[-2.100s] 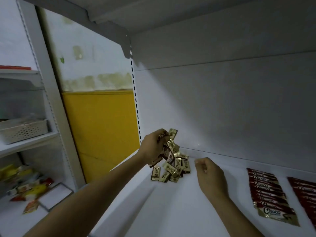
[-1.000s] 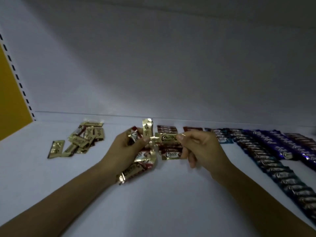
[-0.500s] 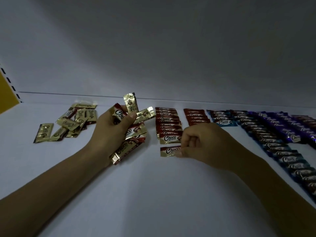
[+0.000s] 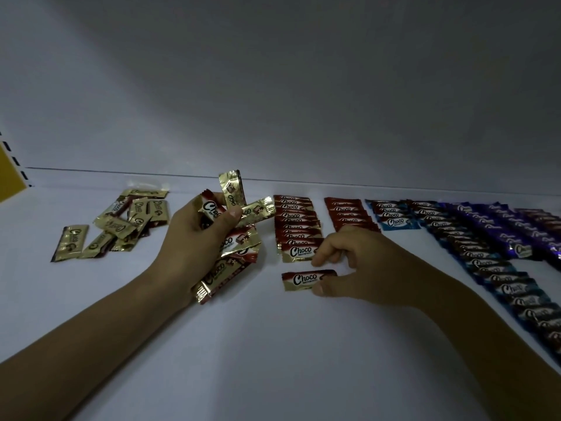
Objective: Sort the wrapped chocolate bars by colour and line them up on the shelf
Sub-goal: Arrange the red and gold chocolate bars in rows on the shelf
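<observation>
On white shelf (image 4: 273,360), from back wall forward: noted wrapped chocolate bars in sorted rows, plus one loose heap. Counted two red rows: first red row (image 4: 296,226) of about ten overlapped bars, second red row (image 4: 349,214) of six visible, front end hidden behind right hand (image 4: 364,268). Further right, logged light-blue row (image 4: 394,218) of four, then long dark-blue row (image 4: 485,268) of well over a dozen, then purple rows (image 4: 501,226), at least two, cut off by frame edge. At far left, tallied gold heap (image 4: 121,223) of roughly nine, unsorted, plus one gold bar (image 4: 70,242) lying apart. Found left hand (image 4: 194,238) aloft just left of first red row, gripping fanned bunch (image 4: 239,241) of at least five red and gold bars. Found single red bar (image 4: 303,280) flat on shelf just in front of first red row, not touching it; right hand curled over its right end, thumb tip against near edge — cannot tell whether pinching or merely touching.
</observation>
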